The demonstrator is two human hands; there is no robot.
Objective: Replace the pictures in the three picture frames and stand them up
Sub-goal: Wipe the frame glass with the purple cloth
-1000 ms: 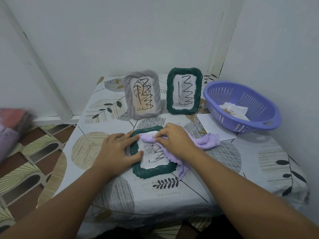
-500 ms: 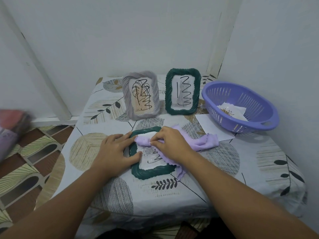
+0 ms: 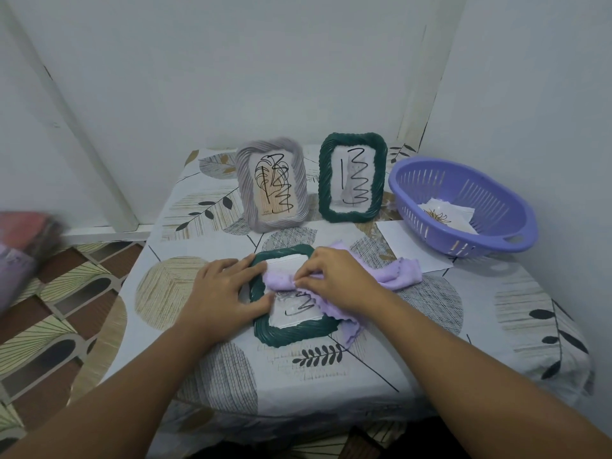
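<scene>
A dark green picture frame (image 3: 291,334) lies flat on the table in front of me, a scribbled picture behind its glass. My left hand (image 3: 220,293) rests flat on its left edge and holds it down. My right hand (image 3: 334,281) is shut on a lilac cloth (image 3: 402,274) and presses it onto the upper part of the glass. Behind them a grey frame (image 3: 272,183) and a second green frame (image 3: 352,177) stand upright with scribbled pictures in them.
A purple plastic basket (image 3: 463,233) with paper pictures inside sits at the right by the wall. A white sheet (image 3: 402,243) lies partly under it. The small table (image 3: 496,309) has a patterned cover; walls close it at back and right.
My right hand has slid the cloth leftwards over the upper glass of the flat frame. My left hand stays on the frame's left edge.
</scene>
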